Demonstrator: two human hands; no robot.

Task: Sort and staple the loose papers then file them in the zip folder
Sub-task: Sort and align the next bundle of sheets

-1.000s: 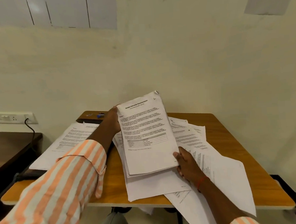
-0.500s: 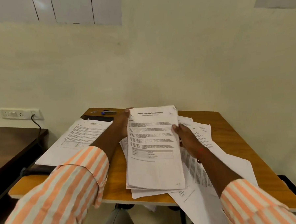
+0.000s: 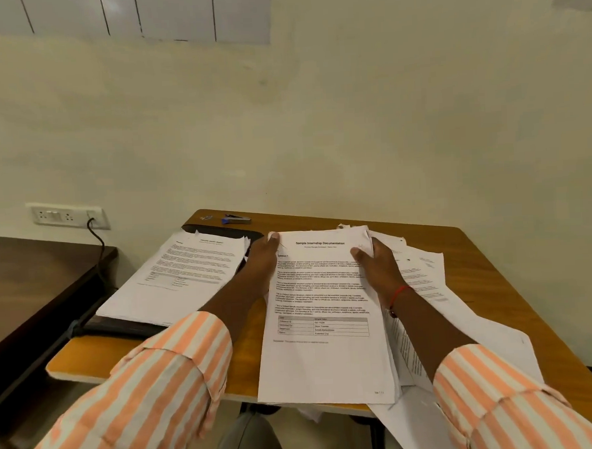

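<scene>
Papers (image 3: 324,326) in the head view form a white printed stack headed "Sample Internship Documentation", lying on the table (image 3: 478,259) with the near edge overhanging. Left hand (image 3: 260,264) pinches the far-left corner, thumb on top. Right hand (image 3: 381,268) clamps the far-right edge, thumb on the page.

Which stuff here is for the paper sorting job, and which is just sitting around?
For the job: paper stack held by left hand and right hand, second pile, loose sheets, stapler, black zip folder.

Just lying about: wall socket, black cable, dark side desk.
</scene>
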